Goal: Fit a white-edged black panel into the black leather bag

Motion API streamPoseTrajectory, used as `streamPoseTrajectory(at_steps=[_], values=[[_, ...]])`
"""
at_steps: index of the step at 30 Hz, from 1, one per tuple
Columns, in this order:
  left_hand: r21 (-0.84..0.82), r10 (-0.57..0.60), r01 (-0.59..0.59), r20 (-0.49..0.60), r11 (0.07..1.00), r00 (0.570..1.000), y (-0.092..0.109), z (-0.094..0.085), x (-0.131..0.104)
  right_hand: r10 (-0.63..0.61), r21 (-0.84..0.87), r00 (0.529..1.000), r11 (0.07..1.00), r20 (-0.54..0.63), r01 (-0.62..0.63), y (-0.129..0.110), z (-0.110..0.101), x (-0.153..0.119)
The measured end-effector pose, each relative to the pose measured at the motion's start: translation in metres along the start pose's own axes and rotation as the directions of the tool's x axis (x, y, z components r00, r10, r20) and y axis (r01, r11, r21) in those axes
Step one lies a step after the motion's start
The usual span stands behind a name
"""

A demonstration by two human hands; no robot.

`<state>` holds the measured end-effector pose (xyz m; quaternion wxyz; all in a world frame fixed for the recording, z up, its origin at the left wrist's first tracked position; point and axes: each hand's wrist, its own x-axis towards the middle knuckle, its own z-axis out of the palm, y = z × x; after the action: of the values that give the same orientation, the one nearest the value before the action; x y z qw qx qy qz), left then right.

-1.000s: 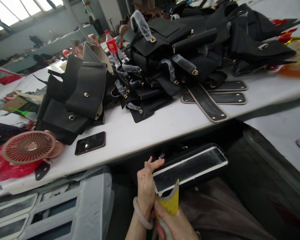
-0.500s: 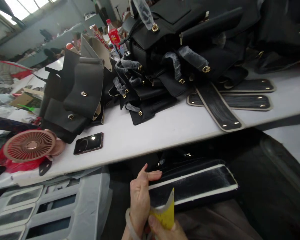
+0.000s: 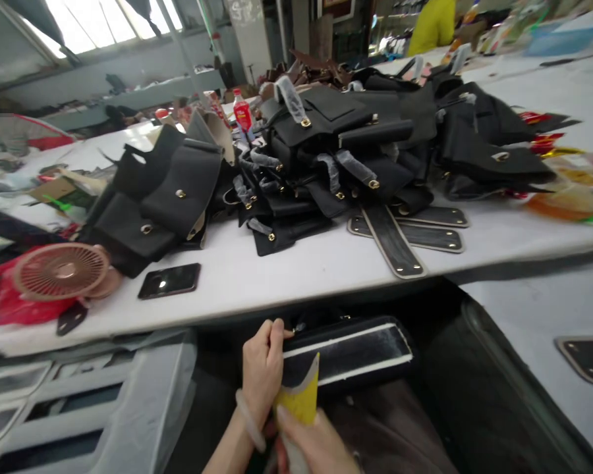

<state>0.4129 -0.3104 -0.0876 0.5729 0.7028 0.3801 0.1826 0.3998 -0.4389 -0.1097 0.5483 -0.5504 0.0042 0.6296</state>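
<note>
A black bag (image 3: 348,356) lies across my lap with its long bottom panel facing up, edged by white strips. My left hand (image 3: 263,359), with a pale bangle on the wrist, is closed at the bag's left end, fingers curled over its far edge. In my right hand (image 3: 313,444) is a yellow scraper (image 3: 302,400) with a curved, greyish edge, held just above the near left part of the panel. Whether the scraper touches the panel I cannot tell. Some of my right fingers are hidden beneath it.
Ahead, a white table (image 3: 237,283) bears a heap of black bags (image 3: 321,125), studded black strips (image 3: 395,243), a phone (image 3: 169,281) and a pink fan (image 3: 62,270). At lower left stands a grey rack (image 3: 143,388) with panels. Another black piece (image 3: 590,359) lies right.
My view has tilted up and turned right, showing more of the table. The left hand's fingers, spread before, are now curled in at the bag's edge. The right hand still holds the scraper.
</note>
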Motion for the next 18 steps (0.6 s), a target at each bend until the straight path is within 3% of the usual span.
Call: streamPoseTrajectory(at_steps=[1,3,7,8,10,12,13,15,18], values=[[-0.209,-0.056,0.052,-0.015,0.977,0.998,-0.003,-0.002,-0.001,-0.005,-0.082,1.000,0.997,0.012,0.006,-0.001,0.000,-0.008],[-0.389,-0.110,0.075,-0.071,0.918,0.991,-0.012,-0.008,-0.005,-0.071,-0.211,0.997,0.975,0.018,0.073,-0.014,-0.009,-0.026],[-0.484,-0.154,0.059,-0.158,0.873,0.975,-0.035,-0.016,-0.034,-0.272,-0.442,0.956,0.875,-0.110,0.198,-0.085,-0.061,-0.045],[-0.478,-0.156,0.061,-0.162,0.876,0.974,-0.039,-0.016,-0.043,-0.368,-0.553,0.919,0.799,-0.138,0.236,-0.108,-0.078,-0.042],[-0.431,-0.150,0.071,-0.153,0.900,0.977,-0.046,-0.014,-0.061,-0.597,-0.792,0.794,0.538,-0.116,0.289,-0.150,-0.113,-0.028],[-0.366,-0.130,0.071,-0.140,0.928,0.982,-0.050,-0.011,-0.074,-0.731,-0.953,0.675,0.266,-0.100,0.146,-0.180,-0.142,-0.004],[-0.343,-0.117,0.066,-0.130,0.937,0.985,-0.052,-0.009,-0.077,-0.759,-0.982,0.646,0.171,-0.082,0.076,-0.189,-0.153,0.009],[-0.326,-0.091,0.048,-0.119,0.944,0.989,-0.054,-0.005,-0.080,-0.791,-0.996,0.610,0.086,-0.047,0.035,-0.198,-0.166,0.029],[-0.303,-0.054,0.010,-0.136,0.953,0.989,-0.053,0.000,-0.079,-0.814,-0.992,0.581,0.064,0.009,0.105,-0.196,-0.171,0.036]])
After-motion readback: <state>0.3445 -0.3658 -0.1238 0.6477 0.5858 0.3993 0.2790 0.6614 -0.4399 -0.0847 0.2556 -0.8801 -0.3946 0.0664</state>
